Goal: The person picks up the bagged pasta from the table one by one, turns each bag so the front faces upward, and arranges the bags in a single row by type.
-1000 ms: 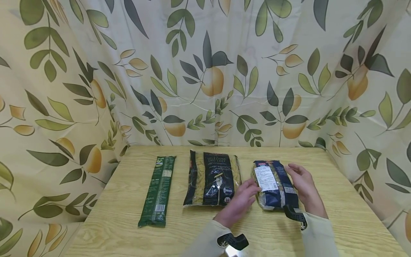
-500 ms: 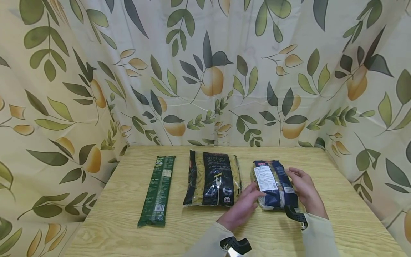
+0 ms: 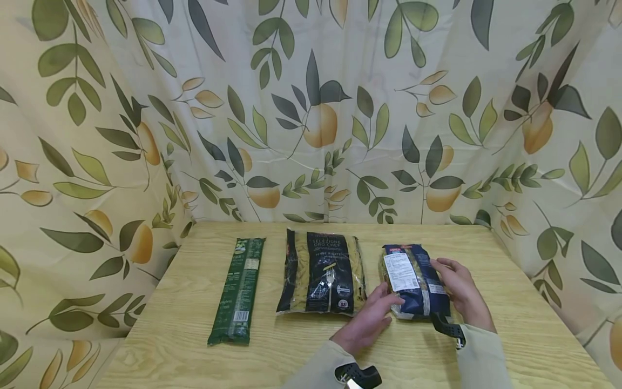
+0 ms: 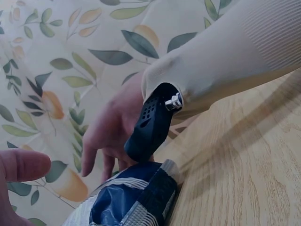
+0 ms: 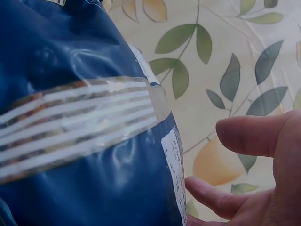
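A dark blue pasta bag [image 3: 412,302] with a white label lies at the right of the table. My left hand [image 3: 366,323] is at its lower left edge, fingers low along that side and thumb near the front. In the left wrist view the left thumb [image 4: 26,165] stands apart from the bag. On the opposite side is my right hand [image 3: 461,292], its fingers extended along the bag's right edge. The right wrist view has the right thumb [image 5: 249,135] clear of the bag and a fingertip at its edge; firm contact cannot be made out.
A large penne rigate bag [image 3: 320,273], black and clear, lies left of the blue bag. Farther left is a long, narrow green spaghetti packet [image 3: 238,292]. The wooden table [image 3: 165,324] ends at a leaf-patterned curtain [image 3: 291,178] behind and at the sides.
My left hand has shifted slightly right and lower along the blue bag's left edge. The right hand has dipped a little at the right side. All the packages lie where they were.
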The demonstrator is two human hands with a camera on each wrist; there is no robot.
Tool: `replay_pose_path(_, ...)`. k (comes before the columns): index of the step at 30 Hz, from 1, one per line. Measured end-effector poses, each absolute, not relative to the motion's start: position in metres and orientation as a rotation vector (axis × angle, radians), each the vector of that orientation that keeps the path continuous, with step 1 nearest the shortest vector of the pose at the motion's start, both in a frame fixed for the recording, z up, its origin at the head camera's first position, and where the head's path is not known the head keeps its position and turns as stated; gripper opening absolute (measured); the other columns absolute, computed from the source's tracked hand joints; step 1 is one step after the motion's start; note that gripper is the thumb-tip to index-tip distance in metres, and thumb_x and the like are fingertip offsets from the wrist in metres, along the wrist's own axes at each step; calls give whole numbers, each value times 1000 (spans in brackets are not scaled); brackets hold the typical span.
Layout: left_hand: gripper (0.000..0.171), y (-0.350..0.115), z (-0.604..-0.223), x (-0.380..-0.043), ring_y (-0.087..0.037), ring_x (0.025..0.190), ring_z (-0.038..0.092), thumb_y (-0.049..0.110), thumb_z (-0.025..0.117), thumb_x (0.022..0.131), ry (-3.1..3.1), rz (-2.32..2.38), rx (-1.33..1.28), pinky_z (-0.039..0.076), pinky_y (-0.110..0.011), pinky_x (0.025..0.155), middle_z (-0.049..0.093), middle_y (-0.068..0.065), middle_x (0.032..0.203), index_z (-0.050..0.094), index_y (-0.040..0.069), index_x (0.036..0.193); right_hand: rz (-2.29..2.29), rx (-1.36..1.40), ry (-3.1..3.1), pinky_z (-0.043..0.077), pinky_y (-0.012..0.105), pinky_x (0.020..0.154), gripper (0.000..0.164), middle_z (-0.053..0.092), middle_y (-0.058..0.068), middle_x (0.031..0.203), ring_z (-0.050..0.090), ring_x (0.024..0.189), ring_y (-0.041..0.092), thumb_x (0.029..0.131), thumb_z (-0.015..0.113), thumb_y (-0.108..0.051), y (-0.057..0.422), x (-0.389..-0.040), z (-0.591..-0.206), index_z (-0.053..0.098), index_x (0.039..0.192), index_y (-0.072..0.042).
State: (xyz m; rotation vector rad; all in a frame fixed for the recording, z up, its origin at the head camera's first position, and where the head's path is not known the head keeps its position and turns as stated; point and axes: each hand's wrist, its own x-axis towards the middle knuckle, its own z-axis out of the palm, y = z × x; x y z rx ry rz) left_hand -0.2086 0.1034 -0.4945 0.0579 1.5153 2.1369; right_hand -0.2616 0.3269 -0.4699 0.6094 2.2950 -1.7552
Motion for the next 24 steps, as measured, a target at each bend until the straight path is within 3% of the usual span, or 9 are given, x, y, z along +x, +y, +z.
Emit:
replay_pose_path(14,85,101,-497,-208,-45,157,21,18,65,91,1533,2118,78,19,-67,125,18,-23,170,22,-1,162,-1711,565,2307,36,67,116,86,12,32,168,22,152,54,106,37,-57,329,-262,-471,9,164,0)
replay_pose_path(24,83,102,-495,-211,-46,157,21,16,63,90,1513,2132,86,14,-71,125,21,-29,168,24,-2,161,-1712,557,2293,37,67,116,87,13,33,168,24,151,54,106,37,-57,329,-261,-470,6,165,0)
